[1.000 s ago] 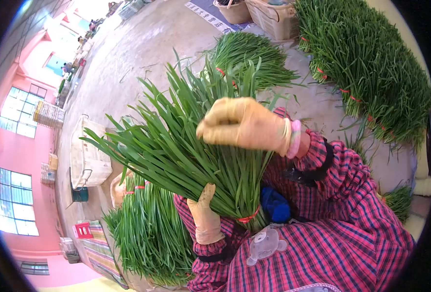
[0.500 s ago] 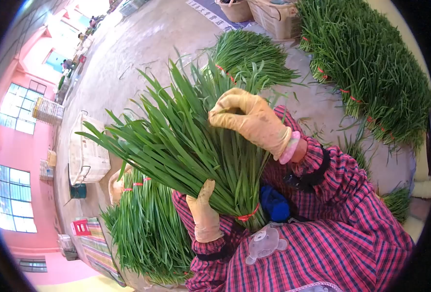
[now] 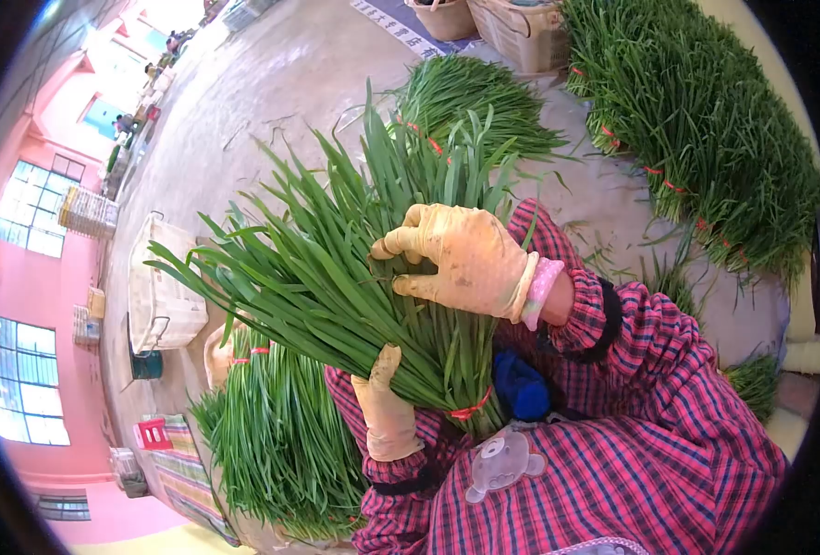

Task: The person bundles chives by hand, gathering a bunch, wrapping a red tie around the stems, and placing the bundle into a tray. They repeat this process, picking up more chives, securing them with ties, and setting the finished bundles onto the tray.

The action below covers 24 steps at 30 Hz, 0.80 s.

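a bunch of long green leaves [image 3: 326, 287] is held slanting in front of the person's lap, its tips fanned toward the upper left and its stem end, tied with a red band [image 3: 470, 405], close to the checked apron [image 3: 604, 462]. the left hand [image 3: 387, 412], gloved, grasps the bunch from the side, thumb over the leaves, other fingers hidden behind them. the right hand [image 3: 465, 264], also gloved, is over the middle of the leaves, fingers curved and loose, with the thumb parted from them; whether it touches a leaf i cannot tell. a blue cloth [image 3: 524, 387] is just beside the stems. below the left hand's side lies a pile of tied greens [image 3: 285, 444]; a smaller pile [image 3: 479, 102] lies beyond the bunch, and a long heap [image 3: 696, 139] stretches along the right. farther left stands a white crate [image 3: 165, 287] on the floor [image 3: 215, 166].
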Tool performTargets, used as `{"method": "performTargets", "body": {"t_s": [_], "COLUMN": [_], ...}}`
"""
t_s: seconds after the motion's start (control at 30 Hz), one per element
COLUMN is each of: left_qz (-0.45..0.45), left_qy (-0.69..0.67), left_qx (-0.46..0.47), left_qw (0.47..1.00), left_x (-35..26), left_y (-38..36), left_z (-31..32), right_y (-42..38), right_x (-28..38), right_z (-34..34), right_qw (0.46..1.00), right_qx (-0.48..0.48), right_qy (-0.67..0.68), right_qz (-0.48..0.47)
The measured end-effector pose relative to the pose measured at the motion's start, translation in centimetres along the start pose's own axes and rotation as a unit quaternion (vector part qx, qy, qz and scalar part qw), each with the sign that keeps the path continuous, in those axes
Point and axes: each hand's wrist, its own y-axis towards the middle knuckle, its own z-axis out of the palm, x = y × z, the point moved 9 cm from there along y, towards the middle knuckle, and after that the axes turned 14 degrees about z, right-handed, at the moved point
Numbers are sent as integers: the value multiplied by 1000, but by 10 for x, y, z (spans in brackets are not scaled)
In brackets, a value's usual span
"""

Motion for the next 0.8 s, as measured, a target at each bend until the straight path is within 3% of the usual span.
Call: {"method": "performTargets", "body": {"t_s": [0.4,0.47,0.57,0.63,0.73,0.8], "left_qz": [13,14,21,16,25,23], "left_qy": [15,20,40,36,18,19], "left_qx": [-6,-14,12,3,-1,-10], "left_qw": [1000,1000,999,999,1000,1000], "left_x": [1,3,3,4,3,-2], "left_y": [2,2,4,4,4,3], "left_z": [-2,-4,-1,-4,-4,2], "right_y": [1,-2,-1,0,14,18], "right_x": [-3,14,23,23,-6,-32], "right_z": [-1,-11,4,5,-3,-3], "right_qw": [996,998,988,989,989,940], "right_qx": [8,-63,-66,-72,-63,-37], "right_qy": [75,-16,-125,-115,128,312], "right_qz": [39,-25,-55,-54,41,134]}}
